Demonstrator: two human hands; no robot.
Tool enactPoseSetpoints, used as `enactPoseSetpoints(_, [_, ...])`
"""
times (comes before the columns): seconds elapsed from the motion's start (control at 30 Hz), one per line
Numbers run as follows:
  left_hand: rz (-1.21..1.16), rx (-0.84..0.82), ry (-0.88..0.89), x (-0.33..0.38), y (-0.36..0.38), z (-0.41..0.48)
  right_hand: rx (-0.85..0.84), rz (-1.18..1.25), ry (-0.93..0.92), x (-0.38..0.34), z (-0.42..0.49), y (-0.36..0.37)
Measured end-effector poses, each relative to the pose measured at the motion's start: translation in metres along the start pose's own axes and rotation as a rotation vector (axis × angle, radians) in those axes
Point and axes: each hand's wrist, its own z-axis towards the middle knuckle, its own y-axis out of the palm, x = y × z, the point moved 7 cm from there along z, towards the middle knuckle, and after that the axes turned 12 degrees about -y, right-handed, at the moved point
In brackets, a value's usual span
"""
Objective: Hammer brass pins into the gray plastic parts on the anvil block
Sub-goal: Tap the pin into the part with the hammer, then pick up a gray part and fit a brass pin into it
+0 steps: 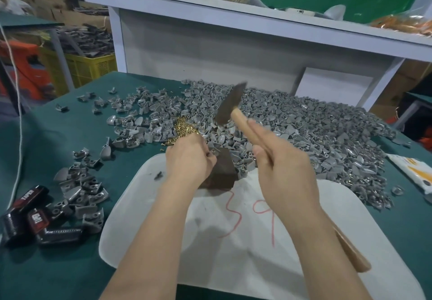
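My right hand (282, 166) grips the wooden handle of a hammer (230, 103), whose dark head is raised and blurred above the parts pile. My left hand (189, 157) pinches a small gray plastic part (214, 151) at the top edge of the dark anvil block (222, 171). The block stands on a white board (233, 241). A small heap of brass pins (184, 129) lies just beyond my left hand. A large pile of gray plastic parts (304, 131) spreads over the green table (46, 264) behind the block.
Looser gray parts (79, 182) lie at the left, beside black and red plastic pieces (35, 220). A white and orange packet (413, 171) sits at the right edge. A white shelf (233, 19) holding bags of brass pieces stands behind the table. A yellow crate (91, 65) is far left.
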Motion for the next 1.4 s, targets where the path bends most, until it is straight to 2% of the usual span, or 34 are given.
enactPoseSetpoints(0.03, [-0.004, -0.007, -0.008, -0.001, 0.001, 0.000, 0.000, -0.005, -0.015, 0.000, 0.000, 0.000])
enactPoseSetpoints(0.17, [0.011, 0.004, 0.042, 0.002, -0.001, -0.001, -0.302, -0.035, -0.021, -0.003, -0.002, 0.017])
enactPoseSetpoints(0.23, [0.009, -0.001, 0.040, 0.001, 0.000, -0.002, -0.266, -0.103, -0.018, -0.001, 0.003, 0.014])
enactPoseSetpoints(0.33, [-0.012, -0.002, 0.010, 0.000, 0.000, 0.000, 0.014, -0.022, 0.007, 0.002, 0.004, -0.003])
enactPoseSetpoints(0.37, [-0.021, -0.008, 0.003, -0.001, 0.001, 0.000, 0.021, -0.011, -0.013, 0.002, 0.002, -0.003])
enactPoseSetpoints(0.47, [-0.024, 0.009, 0.027, 0.001, -0.001, -0.001, -0.241, -0.026, -0.062, -0.002, -0.008, 0.013])
enactPoseSetpoints(0.53, [-0.020, 0.006, 0.028, 0.001, -0.002, -0.002, -0.273, -0.086, -0.032, 0.004, -0.005, 0.012])
enactPoseSetpoints(0.57, [-0.017, 0.001, 0.031, 0.001, -0.001, -0.003, -0.225, -0.112, -0.029, 0.006, -0.002, 0.008])
enactPoseSetpoints(0.67, [-0.008, 0.018, 0.034, 0.002, -0.002, -0.003, 0.063, -0.037, -0.022, 0.009, 0.002, -0.011])
enactPoseSetpoints(0.7, [-0.008, 0.015, 0.027, 0.001, -0.001, -0.003, 0.072, -0.022, -0.035, 0.008, 0.002, -0.010])
enactPoseSetpoints(0.77, [0.001, 0.014, 0.035, 0.003, -0.002, -0.003, -0.099, -0.016, -0.071, 0.001, -0.002, 0.005])
enactPoseSetpoints(0.83, [0.017, 0.012, 0.038, 0.004, -0.003, -0.004, -0.317, -0.055, -0.024, 0.004, -0.005, 0.019])
enactPoseSetpoints(0.87, [0.015, 0.011, 0.031, 0.003, -0.003, -0.004, -0.351, -0.095, 0.010, 0.010, -0.001, 0.021])
enactPoseSetpoints(0.93, [0.023, -0.002, 0.020, 0.003, -0.003, -0.005, -0.331, -0.109, 0.070, 0.024, 0.004, 0.021])
enactPoseSetpoints(1.07, [0.014, -0.006, 0.014, 0.003, -0.004, -0.006, -0.194, 0.015, 0.175, 0.051, 0.013, 0.033])
enactPoseSetpoints(1.23, [-0.006, -0.006, 0.007, 0.002, -0.004, -0.006, -0.310, 0.242, 0.462, 0.088, 0.006, 0.073])
enactPoseSetpoints(1.3, [-0.007, -0.007, 0.012, 0.001, -0.004, -0.005, -0.352, 0.190, 0.470, 0.093, 0.001, 0.078])
enactPoseSetpoints(1.4, [-0.003, -0.007, 0.022, 0.001, -0.002, -0.003, -0.350, -0.054, 0.360, 0.089, 0.006, 0.072])
